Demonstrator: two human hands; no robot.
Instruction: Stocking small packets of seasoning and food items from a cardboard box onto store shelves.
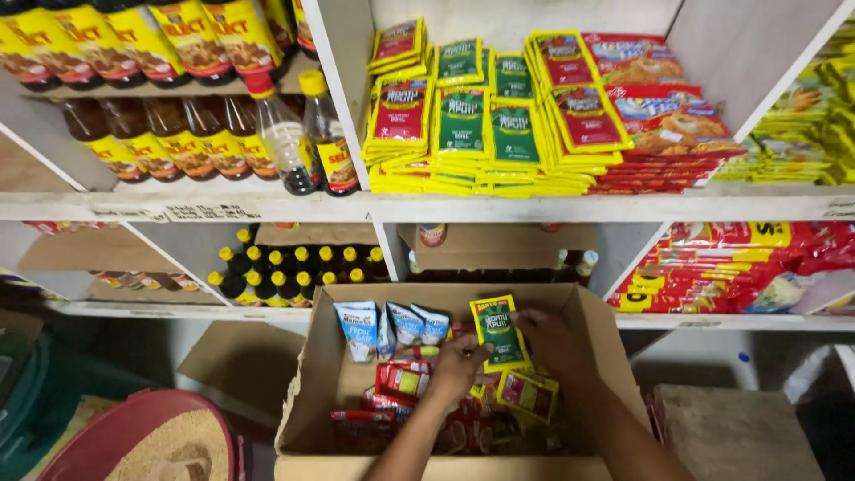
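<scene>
Shop shelves behind; both hands [503,352] pinch a green sachet [500,332] over carton [597,321]

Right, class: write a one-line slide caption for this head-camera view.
Both hands, left hand and right hand, hold a green sachet over a cardboard box below stocked shelves.

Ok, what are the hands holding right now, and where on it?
Both hands grip a green and yellow sachet above the cardboard box: the left hand at its lower left corner, the right hand at its right edge.
</scene>
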